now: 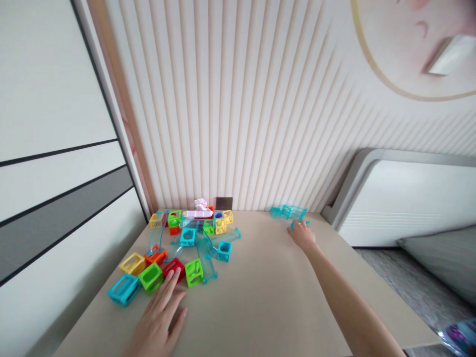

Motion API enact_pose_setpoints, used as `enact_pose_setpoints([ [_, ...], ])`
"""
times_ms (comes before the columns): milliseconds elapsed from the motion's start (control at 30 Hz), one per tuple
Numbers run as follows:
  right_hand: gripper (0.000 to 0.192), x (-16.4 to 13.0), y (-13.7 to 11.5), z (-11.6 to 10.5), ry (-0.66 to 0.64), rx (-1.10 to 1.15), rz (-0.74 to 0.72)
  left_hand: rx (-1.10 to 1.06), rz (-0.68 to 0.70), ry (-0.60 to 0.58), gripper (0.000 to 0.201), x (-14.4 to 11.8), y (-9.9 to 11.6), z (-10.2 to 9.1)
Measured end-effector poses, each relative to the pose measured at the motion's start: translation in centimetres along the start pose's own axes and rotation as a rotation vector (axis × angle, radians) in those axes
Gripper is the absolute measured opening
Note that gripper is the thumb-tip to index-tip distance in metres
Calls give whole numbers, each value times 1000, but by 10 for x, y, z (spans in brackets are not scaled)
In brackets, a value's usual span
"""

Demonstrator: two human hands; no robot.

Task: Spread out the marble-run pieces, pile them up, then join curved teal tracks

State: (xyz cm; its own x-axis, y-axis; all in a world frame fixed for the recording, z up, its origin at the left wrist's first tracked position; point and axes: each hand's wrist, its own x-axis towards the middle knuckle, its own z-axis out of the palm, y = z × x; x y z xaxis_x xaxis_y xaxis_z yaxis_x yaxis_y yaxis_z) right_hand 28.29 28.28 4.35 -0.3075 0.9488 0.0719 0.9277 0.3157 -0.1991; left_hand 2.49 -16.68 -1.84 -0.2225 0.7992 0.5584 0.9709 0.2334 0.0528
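Observation:
My left hand [159,315] lies over the near left of the table with its fingers stretched out and apart. Its fingertips rest on a red hollow block [174,268]. Around that block sit a green block [151,277], another green block [194,272], a blue block [124,289], a yellow block [133,264] and an orange block [156,255]. Farther right, my right hand [303,236] reaches to the back of the table, fingers bent down onto a small teal track piece [293,225], mostly covered by them. Just behind it are clear teal track pieces [293,212].
Behind my left hand are clear teal track pieces [204,244], blue blocks [224,251] and several smaller coloured blocks. A lilac piece [198,214] lies near the ribbed wall [238,109]. A white cabinet [55,198] borders the left; a bed headboard [405,198] stands right.

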Motion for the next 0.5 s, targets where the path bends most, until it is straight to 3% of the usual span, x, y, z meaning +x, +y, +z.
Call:
enact_pose_setpoints([
  [167,31,-21,-18,-7,18,213,-173,-18,24,92,35,9,4,0],
  [333,37,-71,-76,-17,32,524,-330,-139,8,113,43,30,28,-11],
  [367,36,-85,-89,-21,-20,639,-368,-159,5,110,47,37,35,-16],
  [400,35,-98,-102,-25,-140,939,-387,-172,2,111,52,45,41,-20],
  [433,35,-112,-114,-31,-302,1199,-423,-174,-4,111,57,53,47,-25],
  [500,36,-136,-135,-41,-631,1475,-466,-152,-31,126,67,70,56,-32],
])
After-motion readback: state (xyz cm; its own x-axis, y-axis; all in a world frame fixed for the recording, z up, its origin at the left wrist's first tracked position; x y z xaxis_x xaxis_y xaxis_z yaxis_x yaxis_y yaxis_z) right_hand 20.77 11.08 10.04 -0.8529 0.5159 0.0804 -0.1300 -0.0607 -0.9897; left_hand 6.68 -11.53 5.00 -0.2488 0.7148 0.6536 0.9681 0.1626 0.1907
